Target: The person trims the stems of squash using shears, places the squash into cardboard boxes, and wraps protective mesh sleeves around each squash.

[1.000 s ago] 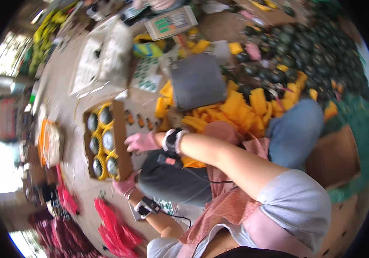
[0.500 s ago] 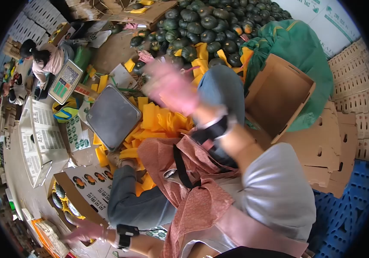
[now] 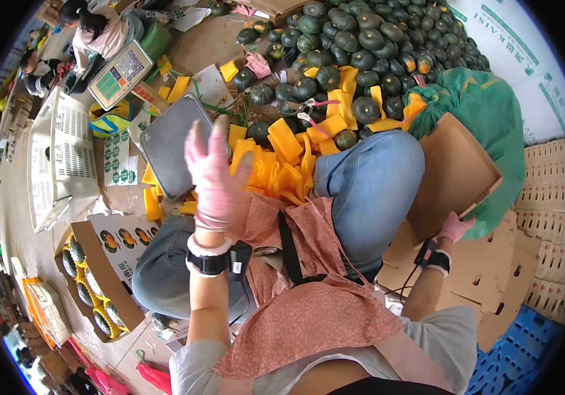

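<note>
My left hand (image 3: 213,178), in a pink glove with bare fingertips, is raised in front of the dark scale platform (image 3: 175,148). Its fingers are spread and hold nothing. To my right, my right hand (image 3: 455,228) in a similar glove grips the lower edge of an open cardboard box (image 3: 450,174), which stands tilted beside my knee; some of its fingers are hidden. Yellow foam net sleeves (image 3: 285,174) lie heaped between my legs. Behind them, red-handled pruning shears (image 3: 307,112) rest near dark green squashes (image 3: 348,41).
A carton of squashes in yellow netting (image 3: 91,280) stands at my left, near a white crate (image 3: 65,155). The scale's display (image 3: 121,74) leans behind the platform. A green sack (image 3: 493,105) and flattened cardboard (image 3: 480,263) lie right. Two other people sit at the far left.
My left hand has risen from beside the packed carton to in front of the scale. My right hand has moved from above the foam sleeves to the cardboard box's edge. The view has shifted.
</note>
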Demonstrator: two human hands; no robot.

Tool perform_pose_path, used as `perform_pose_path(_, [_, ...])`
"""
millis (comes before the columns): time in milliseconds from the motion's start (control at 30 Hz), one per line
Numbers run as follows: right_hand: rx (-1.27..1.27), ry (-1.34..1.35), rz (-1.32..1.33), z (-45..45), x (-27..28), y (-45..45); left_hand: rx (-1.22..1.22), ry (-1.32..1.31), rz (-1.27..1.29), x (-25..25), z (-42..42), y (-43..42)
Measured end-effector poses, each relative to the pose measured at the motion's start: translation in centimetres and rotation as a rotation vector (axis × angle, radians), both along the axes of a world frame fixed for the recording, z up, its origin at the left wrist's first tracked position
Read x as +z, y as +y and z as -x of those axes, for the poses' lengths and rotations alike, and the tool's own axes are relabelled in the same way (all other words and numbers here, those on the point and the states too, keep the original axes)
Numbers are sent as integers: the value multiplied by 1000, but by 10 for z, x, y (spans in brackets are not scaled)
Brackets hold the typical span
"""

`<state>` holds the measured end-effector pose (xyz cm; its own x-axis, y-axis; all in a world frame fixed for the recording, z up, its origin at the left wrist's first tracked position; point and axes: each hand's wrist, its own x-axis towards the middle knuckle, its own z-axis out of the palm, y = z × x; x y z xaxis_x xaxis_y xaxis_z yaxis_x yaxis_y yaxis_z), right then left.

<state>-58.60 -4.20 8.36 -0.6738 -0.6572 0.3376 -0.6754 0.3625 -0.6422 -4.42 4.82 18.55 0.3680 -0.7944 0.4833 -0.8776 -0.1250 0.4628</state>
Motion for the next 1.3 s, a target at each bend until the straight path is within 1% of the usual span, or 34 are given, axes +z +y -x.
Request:
perform_pose_path(33, [-22, 33, 8, -30, 27, -5, -17, -7, -5, -3, 9, -5])
perform_pose_path(100, [176, 262, 218, -94, 88, -17, -82, 49, 41, -11, 22, -14])
perform_pose_path(167, [323, 661, 224, -146, 149, -27, -127, 95, 62, -17, 33, -22])
perform_pose_path(200, [506, 792, 346, -175, 177, -40, -144, 140, 51, -18, 35, -26])
perform_pose_path(267, [839, 892, 468, -225, 219, -73, -156, 259, 78, -26, 33, -39])
perform_pose_path(300, [989, 863, 465, -248, 232, -90, -174, 578, 106, -33, 29, -47])
perform_pose_path(333, [1076, 903, 503, -274, 238, -100, -187, 896, 136, -43, 26, -56])
perform_pose_path(367, [1230, 824, 540, -299, 237, -114, -197, 1215, 167, -49, 22, -64])
perform_pose_path(400, [1391, 706, 478, -324, 236, -124, -135, 1545, 93, -47, 8, -68])
perform_pose_path(467, [1721, 497, 368, -376, 220, -144, -1, 1870, 188, -72, -17, -63])
perform_pose_path(500, [1835, 325, 308, -401, 202, -149, 91, 1653, 190, -111, -35, -52])
perform_pose_path(533, [1874, 309, 274, -425, 188, -151, 152, 1249, 81, -129, -49, -35])
perform_pose_path(567, [2048, 144, 154, -445, 172, -161, 279, 843, -28, -147, -63, -18])
perform_pose_path(600, [2167, -228, -156, -460, 152, -170, 346, 245, -233, -150, -72, 1])
perform_pose_path(667, [1974, -621, -401, -476, 104, -195, 387, 157, -428, -170, -95, 33])
perform_pose_path(700, [1786, -252, -455, -474, 78, -213, 425, 228, -428, -167, -99, 44])
perform_pose_path(733, [1572, 99, -494, -465, 50, -227, 519, 470, -420, -174, -105, 52])
perform_pose_path(767, [1428, 329, -676, -452, 17, -231, 562, 1010, -150, -202, -123, 67])
perform_pose_path(800, [1266, 555, -842, -440, -15, -232, 547, 1153, -93, -220, -139, 80])
perform_pose_path(833, [1215, 617, -1012, -429, -41, -231, 539, 1293, -33, -239, -156, 93])
perform_pose_path(867, [1155, 679, -1181, -418, -61, -226, 493, 1056, -223, -247, -168, 100])
perform_pose_path(933, [1118, 705, -1141, -403, -86, -213, 509, 1231, -147, -250, -171, 98])
perform_pose_path(1000, [1120, 814, -1089, -394, -114, -207, 615, 1999, 485, -231, -156, 70])
perform_pose_path(1067, [1062, 817, -1027, -399, -127, -203, 864, 2311, 519, -173, -119, 28])
perform_pose_path(1133, [1078, 743, -1011, -402, -127, -205, 616, 2502, -75, -177, -92, 6])
perform_pose_path(1200, [1085, 689, -994, -400, -127, -208, -118, 2208, -482, -178, -66, -23])
perform_pose_path(1233, [1088, 746, -984, -400, -125, -209, -155, 1666, -658, -179, -56, -54])
perform_pose_path(1267, [1084, 761, -1009, -403, -122, -210, -183, 1116, -777, -185, -49, -88])
perform_pose_path(1300, [1078, 779, -1037, -405, -119, -210, -99, 852, -745, -207, -41, -111])
